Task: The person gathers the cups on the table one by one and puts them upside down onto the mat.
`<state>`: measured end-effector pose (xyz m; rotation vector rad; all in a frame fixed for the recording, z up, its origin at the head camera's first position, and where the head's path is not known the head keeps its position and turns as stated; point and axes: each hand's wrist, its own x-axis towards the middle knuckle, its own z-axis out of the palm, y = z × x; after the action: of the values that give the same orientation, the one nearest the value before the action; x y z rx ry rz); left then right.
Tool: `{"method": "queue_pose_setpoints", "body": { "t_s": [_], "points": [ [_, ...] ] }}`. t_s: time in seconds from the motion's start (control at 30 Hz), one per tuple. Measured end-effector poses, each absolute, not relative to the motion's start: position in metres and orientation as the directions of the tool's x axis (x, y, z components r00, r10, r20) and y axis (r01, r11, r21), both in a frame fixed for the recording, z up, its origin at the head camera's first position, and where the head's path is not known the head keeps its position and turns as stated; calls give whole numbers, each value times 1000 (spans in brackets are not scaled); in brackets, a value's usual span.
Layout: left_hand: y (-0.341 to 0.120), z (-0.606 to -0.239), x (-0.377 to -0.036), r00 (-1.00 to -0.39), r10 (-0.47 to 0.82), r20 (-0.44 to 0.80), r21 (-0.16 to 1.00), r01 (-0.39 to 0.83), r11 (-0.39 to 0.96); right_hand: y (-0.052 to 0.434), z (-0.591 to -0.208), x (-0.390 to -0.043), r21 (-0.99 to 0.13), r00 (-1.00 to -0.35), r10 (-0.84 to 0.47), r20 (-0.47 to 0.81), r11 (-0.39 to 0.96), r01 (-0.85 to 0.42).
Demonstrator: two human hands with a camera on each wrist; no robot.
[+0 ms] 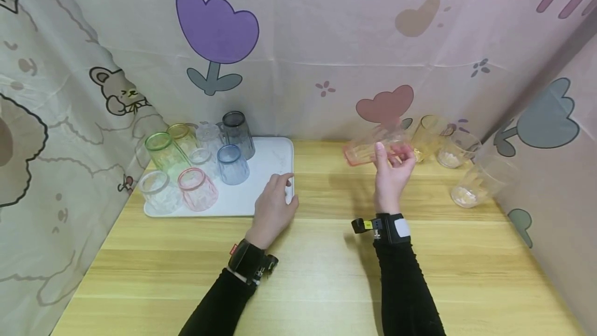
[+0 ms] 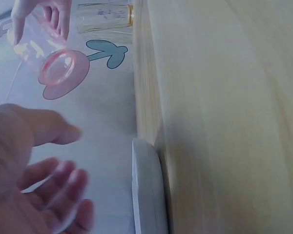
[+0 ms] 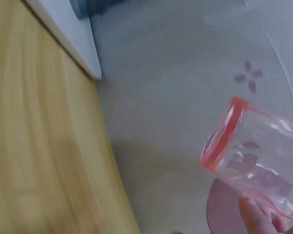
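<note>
Transparent pink glass (image 3: 261, 153), tilted well over in the right fingers (image 1: 381, 158), raised above the bench (image 1: 322, 274), its redder end leftward.

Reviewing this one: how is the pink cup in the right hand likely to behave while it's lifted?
The pink cup is probably stiff, since its clear walls look straight and undented where the right hand grips it. Its smooth, glossy sides suggest it could slip. The round end seen from the left wrist hints it might roll if laid sideways.
</note>
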<state>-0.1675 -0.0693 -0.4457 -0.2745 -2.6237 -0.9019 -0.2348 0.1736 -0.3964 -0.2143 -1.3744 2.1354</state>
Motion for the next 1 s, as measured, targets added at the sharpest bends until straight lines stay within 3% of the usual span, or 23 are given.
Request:
{"method": "queue_pose_setpoints", "body": {
  "t_s": [0.33, 0.77, 1.0],
  "points": [
    [-71, -445, -173, -775, 19, 631, 539, 456, 708, 138, -402, -227, -908, -931, 346, 121, -341, -244],
    [-70, -445, -175, -754, 53, 655, 560, 531, 637, 108, -409, -217, -935, -988, 140, 70, -337, -114],
    [-68, -444, -177, -704, 49, 708, 531, 576, 621, 96, -413, -212, -945, -996, 50, 69, -316, -81]
  ]
}}
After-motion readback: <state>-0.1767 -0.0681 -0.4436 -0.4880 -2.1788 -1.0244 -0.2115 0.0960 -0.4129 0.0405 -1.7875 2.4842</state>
